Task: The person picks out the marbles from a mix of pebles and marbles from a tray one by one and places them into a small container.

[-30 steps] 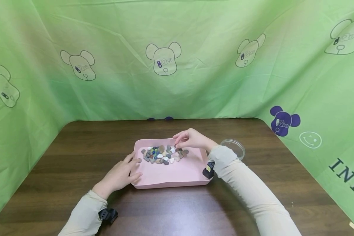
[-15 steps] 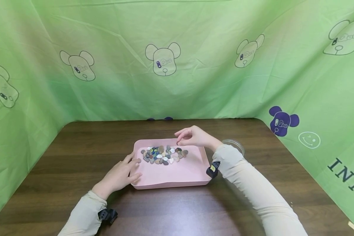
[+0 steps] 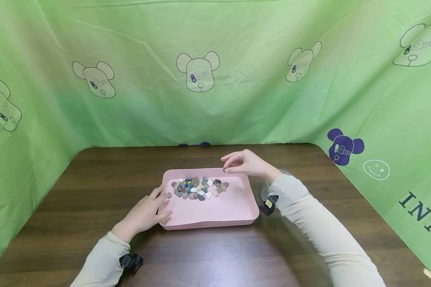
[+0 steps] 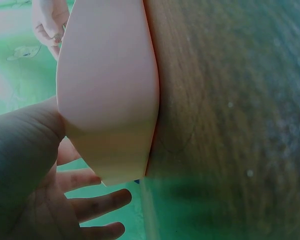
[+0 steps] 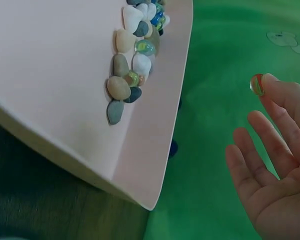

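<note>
My right hand [image 3: 249, 164] hovers above the back right part of the pink tray [image 3: 215, 213]. Its thumb and index finger pinch a clear glass marble [image 5: 256, 84] with a red and green swirl, plain in the right wrist view; the other fingers are spread. On the tray's floor, towards the back, lies a group of pebbles [image 5: 118, 88] in grey, tan and white, mixed with glass marbles [image 5: 145, 47]. My left hand [image 3: 143, 213] rests at the tray's left rim with fingers loosely extended, some reaching over the edge.
A round clear container [image 3: 265, 192] stands on the brown wooden table [image 3: 115, 175] right of the tray, mostly hidden behind my right forearm. A green printed cloth [image 3: 237, 115] hangs around the table's back and sides.
My right hand has risen from the pebbles and moved right with the marble in its fingertips, and its forearm now hides more of the clear container. My left hand stays put.
</note>
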### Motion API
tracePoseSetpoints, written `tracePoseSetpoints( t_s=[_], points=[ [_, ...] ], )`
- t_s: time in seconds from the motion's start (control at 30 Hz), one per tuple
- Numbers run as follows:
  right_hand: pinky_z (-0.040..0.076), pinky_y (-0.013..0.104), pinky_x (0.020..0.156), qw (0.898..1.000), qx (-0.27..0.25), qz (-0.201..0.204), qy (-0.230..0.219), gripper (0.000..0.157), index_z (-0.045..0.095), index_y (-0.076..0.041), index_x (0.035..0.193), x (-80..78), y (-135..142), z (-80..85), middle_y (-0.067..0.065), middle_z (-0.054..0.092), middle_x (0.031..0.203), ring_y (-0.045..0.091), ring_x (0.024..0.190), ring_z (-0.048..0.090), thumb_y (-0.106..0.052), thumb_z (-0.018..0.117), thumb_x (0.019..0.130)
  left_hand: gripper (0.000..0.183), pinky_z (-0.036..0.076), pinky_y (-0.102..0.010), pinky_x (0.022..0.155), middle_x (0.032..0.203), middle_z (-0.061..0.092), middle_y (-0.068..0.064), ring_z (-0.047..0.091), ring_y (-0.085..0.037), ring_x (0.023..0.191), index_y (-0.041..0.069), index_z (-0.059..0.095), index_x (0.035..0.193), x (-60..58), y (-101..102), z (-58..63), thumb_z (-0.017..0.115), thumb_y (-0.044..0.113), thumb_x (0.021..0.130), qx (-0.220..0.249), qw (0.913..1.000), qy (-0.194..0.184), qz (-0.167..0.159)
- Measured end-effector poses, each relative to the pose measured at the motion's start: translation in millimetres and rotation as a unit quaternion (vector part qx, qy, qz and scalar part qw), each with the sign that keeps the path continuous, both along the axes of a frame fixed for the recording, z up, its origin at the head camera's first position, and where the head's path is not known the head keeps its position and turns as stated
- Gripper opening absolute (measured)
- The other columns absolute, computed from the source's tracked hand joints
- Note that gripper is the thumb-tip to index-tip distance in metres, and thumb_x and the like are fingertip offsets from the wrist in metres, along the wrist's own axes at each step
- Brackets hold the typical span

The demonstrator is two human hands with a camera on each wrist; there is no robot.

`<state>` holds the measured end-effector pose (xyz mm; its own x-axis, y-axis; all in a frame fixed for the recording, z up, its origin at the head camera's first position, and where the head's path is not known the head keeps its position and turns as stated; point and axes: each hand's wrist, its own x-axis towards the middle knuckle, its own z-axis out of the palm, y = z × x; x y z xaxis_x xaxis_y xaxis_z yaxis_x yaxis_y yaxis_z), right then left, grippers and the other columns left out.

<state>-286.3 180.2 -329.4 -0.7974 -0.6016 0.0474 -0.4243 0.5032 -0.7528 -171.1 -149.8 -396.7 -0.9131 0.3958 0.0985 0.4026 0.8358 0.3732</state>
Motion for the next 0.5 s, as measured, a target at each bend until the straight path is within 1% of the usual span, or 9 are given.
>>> tracePoseSetpoints(
  t_s=[0.13,0.27,0.33,0.5],
  points=[
    [0.051,0.033,0.094,1.000,-0.003,-0.005,0.005,0.014,0.072,-0.002,0.093,0.7,6.8,1.2,0.019,0.060,0.126,0.035,0.118,0.057,-0.010,0.070,0.081,0.048,0.037,-0.059,0.102,0.144,0.036,-0.028,0.051,-0.041,0.120,0.002,0.054,0.127,0.1,0.3,0.5,0.063,0.029,0.087,-0.003,1.0000,-0.001,0.000],
    [0.050,0.033,0.094,1.000,-0.006,-0.009,0.019,0.015,0.072,-0.001,0.093,2.7,13.6,2.7,0.020,0.060,0.125,0.035,0.117,0.057,-0.009,0.070,0.080,0.048,0.037,-0.059,0.102,0.143,0.036,-0.029,0.052,-0.042,0.119,0.002,0.054,0.126,0.7,0.9,1.3,0.063,0.028,0.087,-0.001,1.0000,0.000,-0.002],
    [0.050,0.034,0.094,1.000,-0.004,-0.014,0.025,0.014,0.072,-0.002,0.093,3.9,17.5,3.4,0.019,0.060,0.125,0.034,0.115,0.059,-0.009,0.071,0.080,0.048,0.037,-0.059,0.102,0.143,0.036,-0.029,0.052,-0.042,0.119,0.001,0.055,0.126,1.0,1.2,1.7,0.063,0.028,0.087,-0.001,1.0000,0.003,-0.003],
    [0.048,0.040,0.097,0.999,-0.006,-0.027,0.023,0.014,0.072,-0.004,0.093,6.9,28.1,4.0,0.016,0.061,0.125,0.033,0.116,0.058,-0.010,0.070,0.081,0.047,0.038,-0.059,0.101,0.143,0.036,-0.030,0.053,-0.042,0.117,0.001,0.055,0.125,1.7,1.3,2.2,0.063,0.027,0.087,0.002,1.0000,0.006,-0.004]
  ],
)
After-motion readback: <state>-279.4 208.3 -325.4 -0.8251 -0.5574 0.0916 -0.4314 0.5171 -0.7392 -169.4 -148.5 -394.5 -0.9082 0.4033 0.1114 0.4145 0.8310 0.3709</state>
